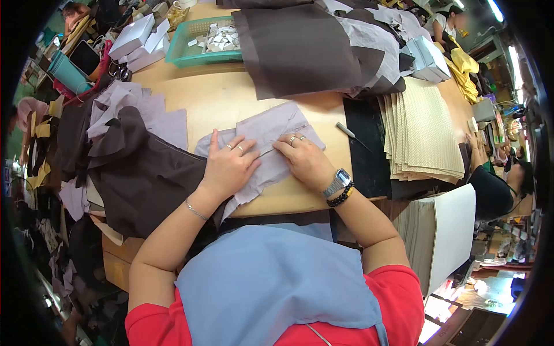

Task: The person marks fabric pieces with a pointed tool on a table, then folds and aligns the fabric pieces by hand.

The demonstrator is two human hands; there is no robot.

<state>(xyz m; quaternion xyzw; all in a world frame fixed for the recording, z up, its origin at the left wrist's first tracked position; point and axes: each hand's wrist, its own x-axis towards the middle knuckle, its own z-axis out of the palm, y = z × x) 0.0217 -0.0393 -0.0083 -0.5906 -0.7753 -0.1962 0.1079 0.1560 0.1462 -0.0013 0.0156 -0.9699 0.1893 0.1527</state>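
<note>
1. The left hand [227, 168] lay palm down, fingers spread open over the pale fabric [266, 132] mid-table.
2. The right hand [307, 164] had its fingers bent, tips on that fabric; whether they pinched it, I couldn't tell.
3. Both forearms angled inward from the near side, elbows bent.
4. On the far side, a green basket [173, 58] held small white pieces [222, 39].

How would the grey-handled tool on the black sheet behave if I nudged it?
The grey-handled tool may roll or pivot, since its handle looks rounded. Its thin, straight shaft suggests a stiff, fairly light piece.
</note>
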